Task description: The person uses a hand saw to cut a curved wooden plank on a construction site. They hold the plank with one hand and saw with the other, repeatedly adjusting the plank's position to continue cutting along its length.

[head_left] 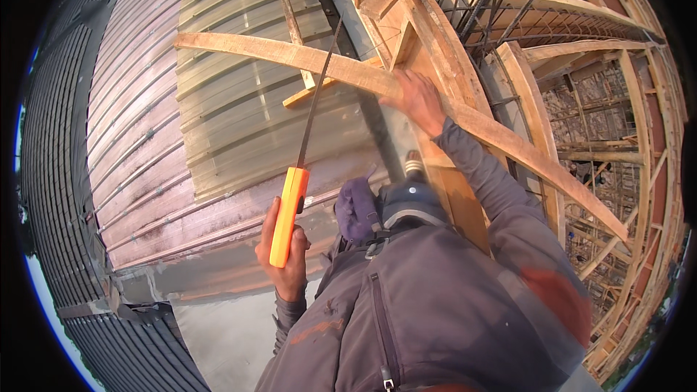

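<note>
In my left hand (292, 247) is a handsaw (290, 216) with an orange handle, its fingers closed round the grip. The narrow blade points away from me and crosses a long wooden plank (283, 55) left of its middle. My right hand (419, 100) lies on top of the plank, its fingers stretched out and pressing on the wood. The plank runs from the far left to the near right, across the timber formwork (443, 51). Whether the blade touches the wood, I cannot tell.
To the left spreads a ribbed metal roof (138, 138), with dark roofing (54, 174) beyond it. Dark steel bars (494, 11) stick up at the far right. Below the formwork on the right, scaffolding (595, 123) shows through an open drop. A purple pouch (356, 209) hangs at my waist.
</note>
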